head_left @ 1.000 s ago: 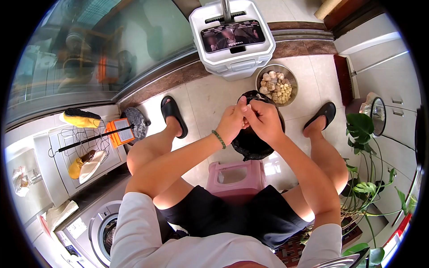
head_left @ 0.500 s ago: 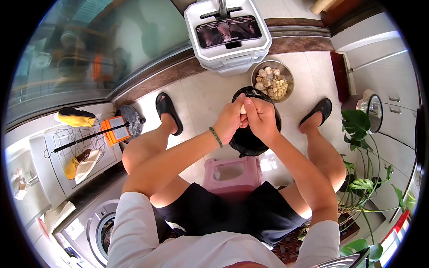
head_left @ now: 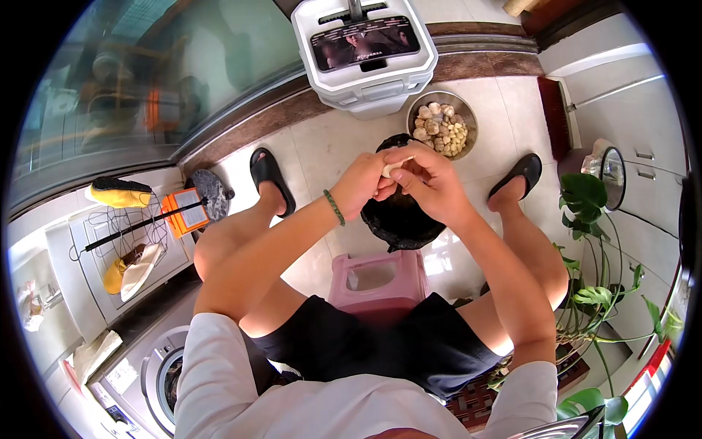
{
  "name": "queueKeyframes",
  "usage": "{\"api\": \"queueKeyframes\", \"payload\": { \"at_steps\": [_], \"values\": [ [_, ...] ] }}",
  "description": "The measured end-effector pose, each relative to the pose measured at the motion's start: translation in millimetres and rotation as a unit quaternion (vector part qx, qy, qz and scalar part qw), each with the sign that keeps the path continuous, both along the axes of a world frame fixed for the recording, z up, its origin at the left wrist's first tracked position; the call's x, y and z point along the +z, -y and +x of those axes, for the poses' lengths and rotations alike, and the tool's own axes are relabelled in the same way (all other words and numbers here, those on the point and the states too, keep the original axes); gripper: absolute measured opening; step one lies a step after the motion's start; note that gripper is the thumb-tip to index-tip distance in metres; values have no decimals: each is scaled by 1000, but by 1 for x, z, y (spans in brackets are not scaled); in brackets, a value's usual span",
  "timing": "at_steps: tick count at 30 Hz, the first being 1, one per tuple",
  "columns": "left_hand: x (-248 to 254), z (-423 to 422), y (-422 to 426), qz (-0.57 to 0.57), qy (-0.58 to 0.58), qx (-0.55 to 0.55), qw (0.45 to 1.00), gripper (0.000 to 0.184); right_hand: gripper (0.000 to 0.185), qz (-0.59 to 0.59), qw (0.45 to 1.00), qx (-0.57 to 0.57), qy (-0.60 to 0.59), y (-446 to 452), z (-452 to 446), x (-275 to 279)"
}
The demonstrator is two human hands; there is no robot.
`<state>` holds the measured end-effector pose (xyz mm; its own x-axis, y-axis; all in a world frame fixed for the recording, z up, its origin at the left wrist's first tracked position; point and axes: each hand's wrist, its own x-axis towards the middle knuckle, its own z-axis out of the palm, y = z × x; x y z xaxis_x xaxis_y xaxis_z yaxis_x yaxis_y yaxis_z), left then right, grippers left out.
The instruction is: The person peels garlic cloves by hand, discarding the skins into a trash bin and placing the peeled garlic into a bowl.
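Steadying a garlic clove (head_left: 392, 170), the left hand (head_left: 363, 181) is curling around it toward the far edge of the black-lined bin (head_left: 406, 240); the right hand (head_left: 433, 183) is pinching it, thumb (head_left: 411, 184) on top. Beyond, a bowl (head_left: 473, 124) is holding bulbs (head_left: 426, 121) at its left edge, loose cloves (head_left: 455, 139) lower right. Ideally the thumb is pressing lightly, above the bin.

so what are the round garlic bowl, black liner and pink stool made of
Round silvery bowl: probably polished steel, by its metallic sheen. Black liner: likely thin plastic film, slightly shiny, edges crumpled. Pink stool: apparently moulded plastic, smooth and faintly glossy.
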<state>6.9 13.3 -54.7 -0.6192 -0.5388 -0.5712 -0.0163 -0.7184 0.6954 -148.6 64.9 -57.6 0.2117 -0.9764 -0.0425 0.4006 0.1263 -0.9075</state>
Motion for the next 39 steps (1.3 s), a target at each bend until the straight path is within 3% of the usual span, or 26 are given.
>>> {"api": "queueKeyframes", "payload": {
  "at_steps": [3,5,10,13,26,29,32,34,39],
  "values": [
    [1,-1,2,95,-38,-10,995,38,12,-30,998,-1,-62,1,-4,4],
    [1,-2,2,151,-67,-17,986,40,7,92,996,23,1,-2,-4,6],
    [10,-5,-10,-50,35,55,997,47,5,87,996,11,-28,-5,1,1],
    [14,-10,-14,-37,36,105,993,52,7,83,996,-6,-30,-5,4,2],
    [5,-9,-12,-32,58,109,992,50,13,106,993,-42,-27,-1,10,-2],
    [3,-14,-13,-78,93,144,982,54,20,55,989,-124,-68,-2,25,-6],
    [-10,-15,-17,-144,115,134,974,54,21,89,979,-126,-130,4,19,-10],
    [-8,-15,-13,-189,56,141,970,54,20,86,982,-122,-119,6,16,-11],
    [-9,-14,-8,-229,63,137,962,50,17,50,987,-135,-71,10,14,-1]
  ]
}}
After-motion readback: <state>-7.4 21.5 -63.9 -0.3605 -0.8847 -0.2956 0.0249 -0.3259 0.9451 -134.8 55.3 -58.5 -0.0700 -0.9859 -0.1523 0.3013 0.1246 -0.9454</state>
